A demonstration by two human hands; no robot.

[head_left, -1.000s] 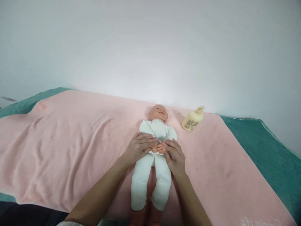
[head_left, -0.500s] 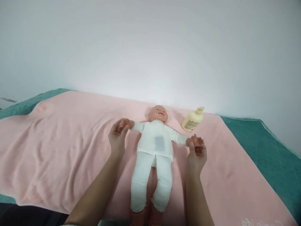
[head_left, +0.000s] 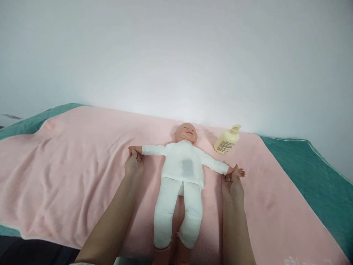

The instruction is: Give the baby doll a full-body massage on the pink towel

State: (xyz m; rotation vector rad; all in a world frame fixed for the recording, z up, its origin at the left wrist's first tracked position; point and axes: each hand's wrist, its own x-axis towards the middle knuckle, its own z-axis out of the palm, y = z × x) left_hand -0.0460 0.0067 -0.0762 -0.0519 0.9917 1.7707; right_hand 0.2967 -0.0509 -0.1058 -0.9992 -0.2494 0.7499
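A baby doll (head_left: 172, 165) with a white cloth body lies on its back, its head toward the wall and its arms stretched out sideways. My left hand (head_left: 133, 163) is closed around the doll's hand on the left, thumb on top. On the other side my right hand (head_left: 233, 184) grips the doll's other hand, whose small fingers stick out past my thumb. A grey patch shows on the doll's chest. Its feet are partly cut off by the bottom edge of the picture.
Under the doll spreads a pink blanket (head_left: 82, 165), wrinkled on the left. A green cover (head_left: 311, 173) shows beyond it at both sides. A pale yellow pump bottle (head_left: 226, 141) stands right of the doll's head. Behind rises a plain white wall (head_left: 176, 55).
Both my hands have moved outward and down, drawing the doll's arms out straighter and wider. The doll's body and the bottle stay in place.
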